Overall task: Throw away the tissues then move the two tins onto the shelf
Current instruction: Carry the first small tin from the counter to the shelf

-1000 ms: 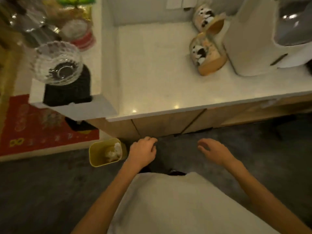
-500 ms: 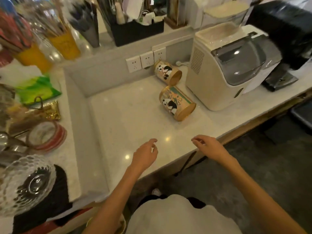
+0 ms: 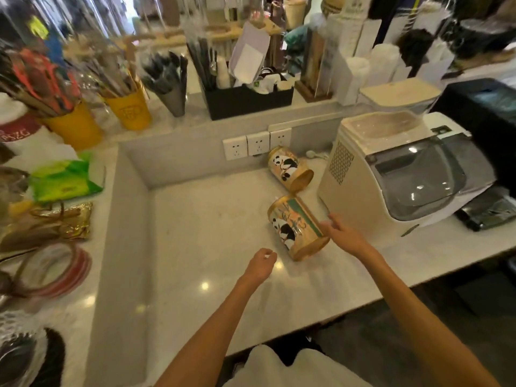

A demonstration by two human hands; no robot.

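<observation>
Two gold tins with panda pictures lie on their sides on the white counter (image 3: 212, 247). The near tin (image 3: 296, 227) is in the middle right; the far tin (image 3: 289, 167) rests by the back wall under the sockets. My right hand (image 3: 344, 234) has its fingers spread and touches the near tin's right side without closing round it. My left hand (image 3: 261, 265) hovers just left of that tin, fingers loosely curled, holding nothing. A raised shelf (image 3: 178, 118) runs along the back and the left. No tissues or bin are in view.
A white ice machine (image 3: 405, 171) stands right of the tins, a black device (image 3: 485, 113) beyond it. The shelf carries yellow cups (image 3: 131, 113) of utensils, a black organiser (image 3: 245, 100), a green packet (image 3: 67, 181), a gold bag (image 3: 61, 222) and a glass bowl (image 3: 16, 356).
The view rose from the floor and the yellow bin with tissues up to the counter. Both hands moved forward; the right one reached the near tin.
</observation>
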